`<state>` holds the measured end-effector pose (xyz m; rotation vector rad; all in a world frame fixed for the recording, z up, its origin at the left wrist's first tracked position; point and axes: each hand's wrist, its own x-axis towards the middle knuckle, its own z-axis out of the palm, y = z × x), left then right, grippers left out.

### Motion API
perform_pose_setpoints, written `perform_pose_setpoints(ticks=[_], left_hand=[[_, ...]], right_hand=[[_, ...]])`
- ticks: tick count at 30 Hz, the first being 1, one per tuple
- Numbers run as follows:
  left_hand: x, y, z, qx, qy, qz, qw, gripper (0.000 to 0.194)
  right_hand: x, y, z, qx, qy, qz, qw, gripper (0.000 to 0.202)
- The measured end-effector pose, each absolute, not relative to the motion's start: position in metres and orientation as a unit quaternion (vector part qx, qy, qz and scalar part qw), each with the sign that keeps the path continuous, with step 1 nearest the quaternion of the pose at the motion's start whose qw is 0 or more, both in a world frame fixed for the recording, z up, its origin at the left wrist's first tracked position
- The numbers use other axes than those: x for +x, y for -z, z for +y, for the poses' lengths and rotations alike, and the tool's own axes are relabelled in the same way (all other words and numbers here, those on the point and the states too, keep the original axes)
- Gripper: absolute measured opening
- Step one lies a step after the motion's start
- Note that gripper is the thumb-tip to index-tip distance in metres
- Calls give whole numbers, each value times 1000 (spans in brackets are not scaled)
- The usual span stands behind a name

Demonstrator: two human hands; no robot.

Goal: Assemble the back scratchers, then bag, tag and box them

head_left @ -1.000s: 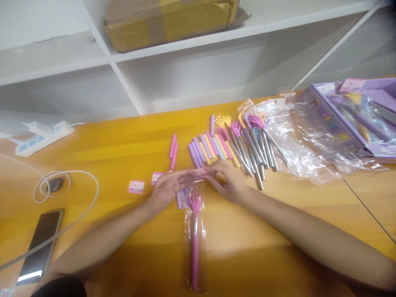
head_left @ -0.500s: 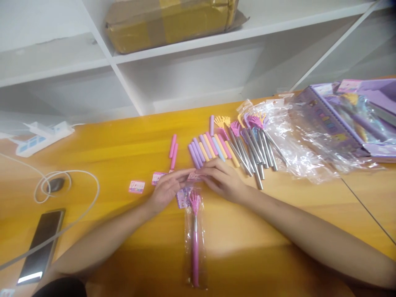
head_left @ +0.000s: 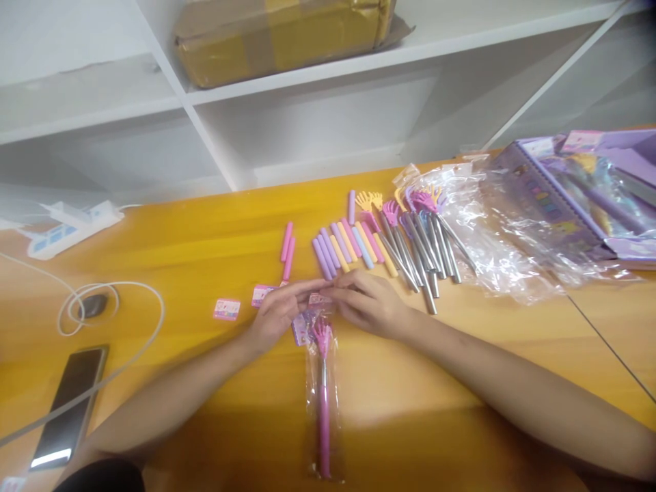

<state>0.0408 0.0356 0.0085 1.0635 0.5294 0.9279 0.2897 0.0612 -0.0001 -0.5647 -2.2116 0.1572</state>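
I have both hands at the top end of a clear plastic sleeve, and inside it the pink hand-shaped back scratcher lies with its head toward my fingers and its pink handle toward me. My left hand pinches the sleeve's top beside the small printed card, fingers nearly straight; my right hand grips the same end with fingers bent and narrow, though I can't tell exactly where the pads press. The film looks thin and slippery, so I'd judge a light, level pinch from both sides best, pulling no harder than keeps it flat; uneven tension could wrinkle it or skew the card. The scratcher's claws sit close below, and a purple printed card lies just beside, so low fingertips could snag either.
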Motion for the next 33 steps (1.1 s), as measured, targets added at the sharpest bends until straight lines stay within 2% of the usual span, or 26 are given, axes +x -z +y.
perform_pose_setpoints(ticks=[6, 13, 20, 26, 33], left_hand=[[41, -8, 35, 508, -417, 299, 692, 39], [44, -10, 38, 587, -397, 384, 592, 29], [47, -10, 34, 523, -405, 410, 628, 45], [47, -12, 33, 522, -416, 422, 614, 40], [47, -11, 33, 521, -430, 410, 613, 34]], right_hand=[[291, -1, 60, -208, -67, -897, 383, 41], [288, 0, 57, -199, -46, -907, 367, 35], [288, 3, 54, -195, -51, -917, 345, 36], [284, 1, 49, -215, -51, -923, 314, 43], [283, -1, 49, -206, -73, -922, 321, 39]])
